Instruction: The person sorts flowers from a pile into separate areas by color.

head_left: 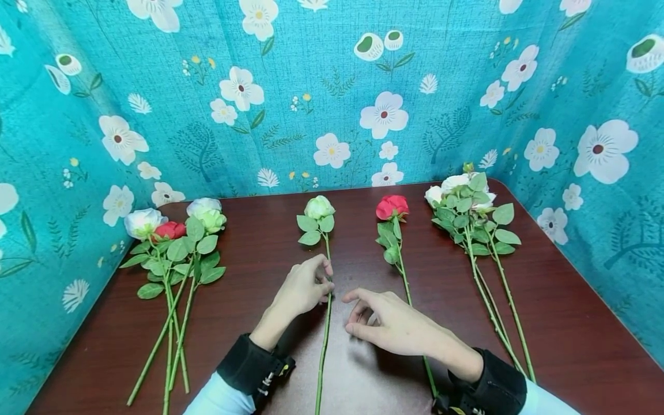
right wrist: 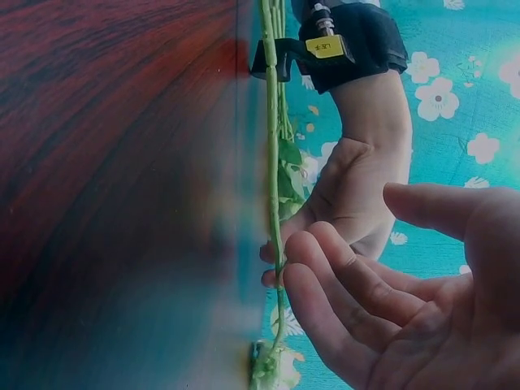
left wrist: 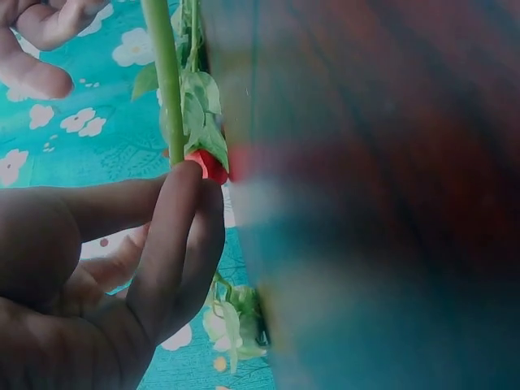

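Head view: pale rose (head_left: 319,208) lies mid table (head_left: 570,323), stem toward person | left hand (head_left: 303,288) fingertips pinch its stem halfway | right hand (head_left: 386,325) loose, wide, holds nothing, just beside | rose prob. light, stem thin + bendy, petals soft: hold by stem | yellow tag on wrist strap (right wrist: 325,46), too small to read

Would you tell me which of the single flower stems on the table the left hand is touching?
The white-green rose left of centre: the left hand has its fingertips on that stem, while the lone red rose lies untouched beside the right hand.
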`<state>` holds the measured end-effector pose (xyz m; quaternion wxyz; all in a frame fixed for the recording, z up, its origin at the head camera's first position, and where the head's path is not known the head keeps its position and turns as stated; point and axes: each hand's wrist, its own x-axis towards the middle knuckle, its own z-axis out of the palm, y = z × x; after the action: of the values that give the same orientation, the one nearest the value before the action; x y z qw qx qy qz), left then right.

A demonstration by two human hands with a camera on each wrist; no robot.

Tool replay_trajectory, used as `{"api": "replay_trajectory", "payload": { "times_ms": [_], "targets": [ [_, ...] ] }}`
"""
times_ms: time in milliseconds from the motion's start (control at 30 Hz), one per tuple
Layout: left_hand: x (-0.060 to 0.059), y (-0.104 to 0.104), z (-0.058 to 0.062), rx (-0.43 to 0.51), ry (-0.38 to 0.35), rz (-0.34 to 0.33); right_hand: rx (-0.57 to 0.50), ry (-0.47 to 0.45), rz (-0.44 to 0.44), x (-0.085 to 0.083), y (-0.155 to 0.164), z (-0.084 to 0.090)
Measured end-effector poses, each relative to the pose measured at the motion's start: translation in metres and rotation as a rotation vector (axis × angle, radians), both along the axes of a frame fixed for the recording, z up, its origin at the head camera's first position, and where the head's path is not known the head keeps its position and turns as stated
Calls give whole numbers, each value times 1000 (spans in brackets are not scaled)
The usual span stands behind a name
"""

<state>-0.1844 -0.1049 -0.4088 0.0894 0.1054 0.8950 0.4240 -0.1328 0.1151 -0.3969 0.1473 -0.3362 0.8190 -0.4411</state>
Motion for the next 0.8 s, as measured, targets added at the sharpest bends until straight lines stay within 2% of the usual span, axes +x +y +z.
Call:
{"api": "replay_trajectory", "payload": {
  "times_ms": [167, 467, 800],
  "targets": [
    [-2, 0, 1, 1, -34, -1, 5, -2, 1, 0, 0, 0],
    [-3, 0, 0, 0, -38, -14, 10, -16, 10, -1, 1, 2],
    [-2, 1, 1, -96, 22, -72, 12, -12, 16, -1, 1, 1]
  ]
}}
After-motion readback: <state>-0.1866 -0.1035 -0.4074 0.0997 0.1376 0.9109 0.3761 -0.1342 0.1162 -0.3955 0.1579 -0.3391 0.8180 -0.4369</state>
